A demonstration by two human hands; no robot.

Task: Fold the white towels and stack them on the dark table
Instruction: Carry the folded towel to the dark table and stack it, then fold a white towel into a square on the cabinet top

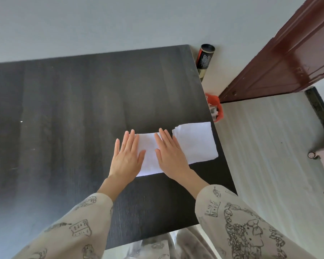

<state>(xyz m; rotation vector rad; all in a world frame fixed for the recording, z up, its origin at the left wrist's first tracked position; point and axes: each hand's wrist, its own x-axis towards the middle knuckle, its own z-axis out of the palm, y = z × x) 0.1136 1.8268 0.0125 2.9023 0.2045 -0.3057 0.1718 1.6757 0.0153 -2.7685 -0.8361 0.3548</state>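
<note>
We see both hands lying flat with straight fingers, holding nothing. The left hand [126,155] presses down on the left edge of a folded white towel [149,154], with part of its palm and fingers on the dark table [67,113]. The right hand [169,156] presses down on the right side of the same towel. The 2 thumbs point at each other across the white cloth and do not touch.

This towel is a small flat rectangle. It lies on the table near the right edge, close to us.

Just to its right is a stack of folded white towels [196,141]. The stack touches or lies a little over the towel under our hands; we cannot tell which. It reaches almost to the table's right edge. We cannot count how many towels are in it.

Both arms wear sleeves [238,221] with drawings printed on them.

Past the table's right side, on the pale floor [260,146], there is a red bag [216,107]. A black and red tube [205,57] stands by the wall [120,21]. A brown door [288,58] is at the right.
</note>
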